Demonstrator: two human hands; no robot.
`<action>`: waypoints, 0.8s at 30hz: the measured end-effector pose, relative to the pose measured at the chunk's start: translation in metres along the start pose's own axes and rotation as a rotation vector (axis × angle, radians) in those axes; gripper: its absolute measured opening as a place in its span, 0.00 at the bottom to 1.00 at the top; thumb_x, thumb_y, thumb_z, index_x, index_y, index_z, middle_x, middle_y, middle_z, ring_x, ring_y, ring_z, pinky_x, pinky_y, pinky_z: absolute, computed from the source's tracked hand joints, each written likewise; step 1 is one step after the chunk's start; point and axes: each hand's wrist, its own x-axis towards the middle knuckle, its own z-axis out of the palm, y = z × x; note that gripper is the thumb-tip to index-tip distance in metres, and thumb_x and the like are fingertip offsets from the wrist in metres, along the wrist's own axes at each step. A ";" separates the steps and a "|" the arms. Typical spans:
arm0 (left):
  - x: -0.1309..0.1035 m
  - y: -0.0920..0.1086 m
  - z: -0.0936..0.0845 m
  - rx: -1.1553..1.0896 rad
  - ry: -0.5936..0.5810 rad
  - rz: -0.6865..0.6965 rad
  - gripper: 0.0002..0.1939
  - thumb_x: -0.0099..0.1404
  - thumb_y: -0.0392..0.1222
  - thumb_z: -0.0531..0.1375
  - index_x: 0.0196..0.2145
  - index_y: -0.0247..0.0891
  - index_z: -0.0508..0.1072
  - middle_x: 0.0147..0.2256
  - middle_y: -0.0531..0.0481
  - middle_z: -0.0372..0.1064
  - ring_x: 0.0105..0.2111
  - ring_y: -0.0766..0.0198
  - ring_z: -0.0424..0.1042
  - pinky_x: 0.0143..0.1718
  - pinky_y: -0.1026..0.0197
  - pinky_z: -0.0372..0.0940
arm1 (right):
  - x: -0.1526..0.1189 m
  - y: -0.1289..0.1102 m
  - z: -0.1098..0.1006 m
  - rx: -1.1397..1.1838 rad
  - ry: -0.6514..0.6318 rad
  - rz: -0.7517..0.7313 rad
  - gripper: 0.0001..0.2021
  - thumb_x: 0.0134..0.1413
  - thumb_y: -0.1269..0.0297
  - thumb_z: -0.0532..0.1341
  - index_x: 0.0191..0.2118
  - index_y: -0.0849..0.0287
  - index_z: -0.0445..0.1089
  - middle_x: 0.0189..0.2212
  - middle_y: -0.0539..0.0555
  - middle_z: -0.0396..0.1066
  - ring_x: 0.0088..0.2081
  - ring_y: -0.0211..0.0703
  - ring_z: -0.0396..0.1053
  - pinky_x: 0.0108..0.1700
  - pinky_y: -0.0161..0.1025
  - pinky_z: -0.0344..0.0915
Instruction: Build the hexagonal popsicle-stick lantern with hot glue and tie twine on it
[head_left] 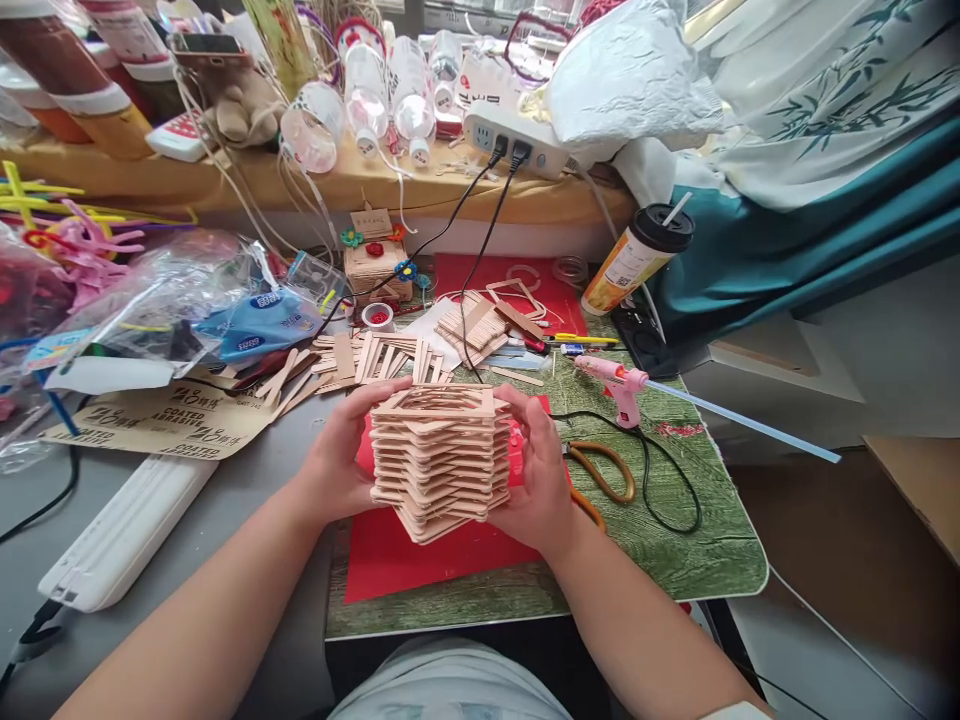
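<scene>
A layered lattice of wooden craft sticks (439,460), many-cornered with an opening at its top, is held above a red sheet (420,565). My left hand (341,455) grips its left side, fingers near the top edge and thumb lower down. On the right side, my right hand (540,480) holds it the same way, with curled fingers. Behind the lattice lie loose craft sticks (390,355) and a stack of sticks (476,325). A pink glue gun (619,385) with a long pale glue stick rests to the right.
Orange-handled pliers (604,470) and a black cable lie right of my right hand. A drink cup (637,260) stands at the back right. Plastic bags (172,290), sandpaper (157,420) and a white power strip (127,530) are on the left. A small stick box (375,268) sits behind.
</scene>
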 end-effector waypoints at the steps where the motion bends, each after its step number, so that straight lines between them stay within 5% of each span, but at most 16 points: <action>1: 0.001 0.001 0.001 -0.003 0.002 -0.004 0.54 0.56 0.54 0.81 0.73 0.48 0.62 0.69 0.34 0.67 0.68 0.38 0.71 0.68 0.33 0.71 | -0.001 0.000 0.000 -0.014 -0.011 0.009 0.72 0.48 0.49 0.83 0.81 0.30 0.26 0.80 0.57 0.51 0.78 0.69 0.57 0.75 0.71 0.63; 4: 0.002 0.002 0.003 -0.007 -0.007 -0.005 0.56 0.54 0.55 0.81 0.73 0.49 0.61 0.69 0.35 0.68 0.67 0.38 0.72 0.66 0.34 0.73 | -0.001 -0.001 -0.003 -0.048 -0.046 0.019 0.73 0.47 0.46 0.82 0.80 0.28 0.24 0.79 0.55 0.52 0.78 0.69 0.55 0.75 0.72 0.64; 12: 0.002 0.004 0.008 0.037 -0.002 0.050 0.60 0.52 0.55 0.82 0.75 0.52 0.59 0.68 0.37 0.66 0.67 0.38 0.68 0.69 0.34 0.69 | 0.001 0.003 0.000 0.061 0.012 -0.040 0.60 0.54 0.40 0.77 0.80 0.30 0.38 0.76 0.55 0.59 0.75 0.68 0.62 0.72 0.72 0.67; 24: 0.003 0.007 0.006 0.092 -0.028 0.039 0.57 0.57 0.55 0.79 0.77 0.53 0.57 0.70 0.39 0.65 0.69 0.38 0.66 0.71 0.32 0.65 | 0.012 -0.010 -0.006 -0.061 0.093 -0.122 0.48 0.59 0.52 0.77 0.79 0.45 0.55 0.66 0.63 0.70 0.67 0.66 0.72 0.69 0.65 0.73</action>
